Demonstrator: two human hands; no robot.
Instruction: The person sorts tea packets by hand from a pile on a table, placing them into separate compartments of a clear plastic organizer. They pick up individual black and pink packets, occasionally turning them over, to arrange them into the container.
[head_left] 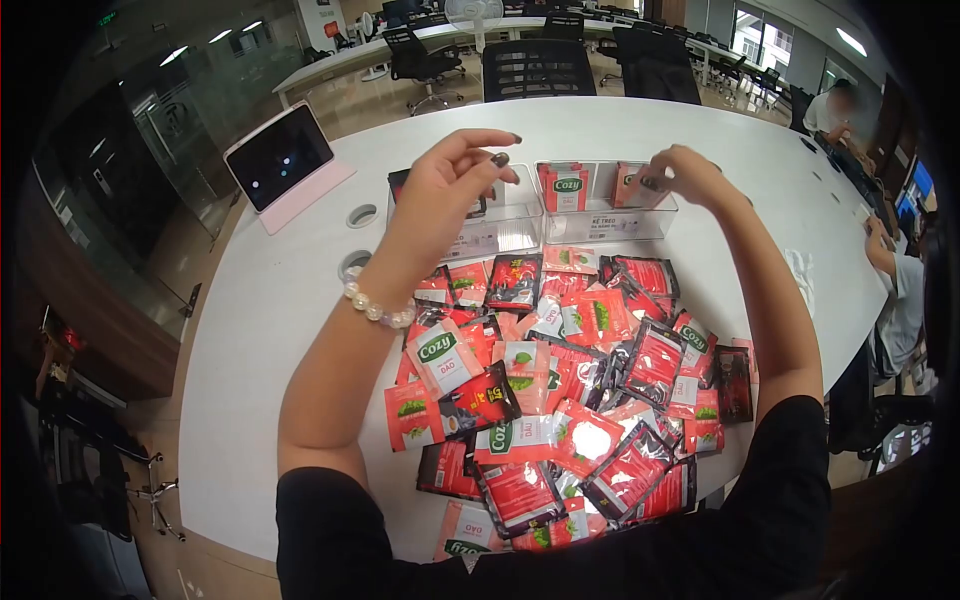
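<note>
Two clear plastic bins stand side by side behind a heap of red, pink and black packets [655, 365] on the white table. My left hand [455, 185] is raised over the left bin [490, 238], fingers apart, with nothing in it; a dark packet [398, 182] shows in that bin behind the wrist. At the right bin [610, 228], my right hand [692, 175] has its bent fingers on a pink packet [630, 188] at the right side. A red Cozy packet [567, 188] stands upright in the same bin's left part.
A tablet [280, 158] on a pink stand is at the table's back left. Two tape rolls [361, 215] lie beside the left bin. Clear plastic [800, 275] lies right of my right arm. Office chairs [538, 70] stand behind the table; people [832, 110] sit at the right.
</note>
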